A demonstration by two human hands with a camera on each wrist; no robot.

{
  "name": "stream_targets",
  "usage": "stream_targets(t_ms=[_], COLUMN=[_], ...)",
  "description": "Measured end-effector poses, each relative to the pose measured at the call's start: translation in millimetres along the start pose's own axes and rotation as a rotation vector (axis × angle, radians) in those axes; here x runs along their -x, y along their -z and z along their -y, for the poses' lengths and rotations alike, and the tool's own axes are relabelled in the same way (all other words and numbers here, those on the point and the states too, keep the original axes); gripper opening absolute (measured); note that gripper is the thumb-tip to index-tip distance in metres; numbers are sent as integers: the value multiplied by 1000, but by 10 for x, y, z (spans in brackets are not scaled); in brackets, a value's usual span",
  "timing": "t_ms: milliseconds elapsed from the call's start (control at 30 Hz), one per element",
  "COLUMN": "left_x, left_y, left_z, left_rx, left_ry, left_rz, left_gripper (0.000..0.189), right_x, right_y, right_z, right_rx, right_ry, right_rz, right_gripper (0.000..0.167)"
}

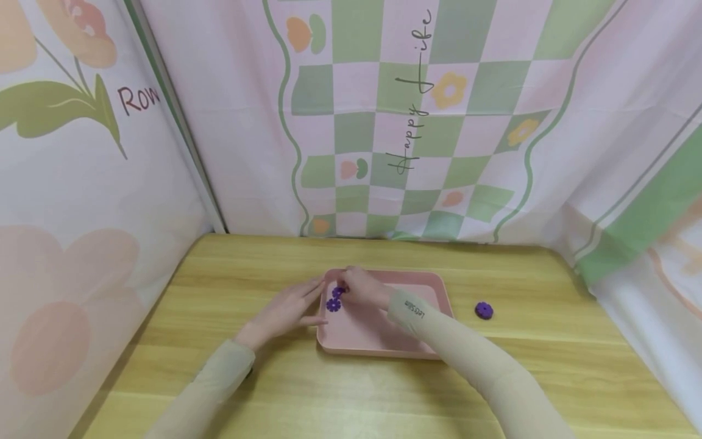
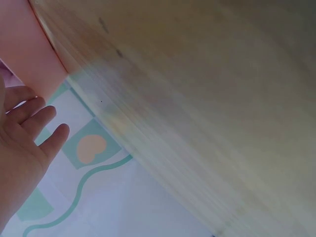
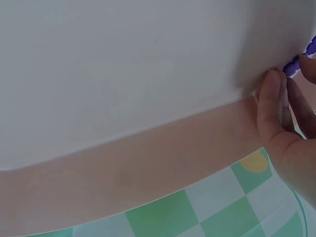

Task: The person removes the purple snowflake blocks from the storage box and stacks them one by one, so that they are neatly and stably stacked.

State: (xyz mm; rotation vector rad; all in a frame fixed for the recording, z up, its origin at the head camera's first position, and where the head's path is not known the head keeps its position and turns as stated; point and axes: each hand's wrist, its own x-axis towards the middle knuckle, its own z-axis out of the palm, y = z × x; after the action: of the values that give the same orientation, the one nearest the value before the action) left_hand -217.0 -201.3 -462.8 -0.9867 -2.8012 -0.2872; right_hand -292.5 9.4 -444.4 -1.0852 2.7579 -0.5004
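Purple pieces: two small flower-shaped discs, one (image 1: 333, 305) lying on the pink tray (image 1: 439, 286) near its left edge, one (image 1: 338, 292) pinched in my right hand (image 1: 362, 288).
Handling: I judge them light, stiff plastic, a little slippery; best taken by the notched rim.
Right grip: fingertips (image 3: 270, 86) closed on the purple piece.
Left hand (image 1: 287, 310): fingers straight, holding nothing, at the tray's left rim.
Third disc (image 1: 484, 310): on the wooden table (image 1: 219, 274), right of the tray.
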Motion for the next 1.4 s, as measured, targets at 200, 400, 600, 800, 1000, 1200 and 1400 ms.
stream_targets(t_ms=[200,400,600,800,1000,1200,1400], left_x=[3,15,15,8,-2,-6,5], left_y=[5,1,5,1,-3,-13,-35], left_z=[6,24,23,26,34,38,25], left_rx=[11,-1,13,11,8,4,-2], left_ry=[1,-6,-4,8,10,4,-7], left_rz=[-4,-7,-7,7,14,9,-3], left_gripper=[83,83,83,84,84,85,85], right_x=[7,35,49,56,66,78,94], right_y=[-1,12,30,42,45,46,45], right_z=[-26,-58,-77,-92,-114,-120,-124], right_rx=[-4,-27,-58,-81,-88,-105,-120], right_ry=[15,34,-16,-41,-40,-57,-55], right_rz=[4,15,40,42,31,45,55], right_gripper=[33,47,25,19,19,21,20])
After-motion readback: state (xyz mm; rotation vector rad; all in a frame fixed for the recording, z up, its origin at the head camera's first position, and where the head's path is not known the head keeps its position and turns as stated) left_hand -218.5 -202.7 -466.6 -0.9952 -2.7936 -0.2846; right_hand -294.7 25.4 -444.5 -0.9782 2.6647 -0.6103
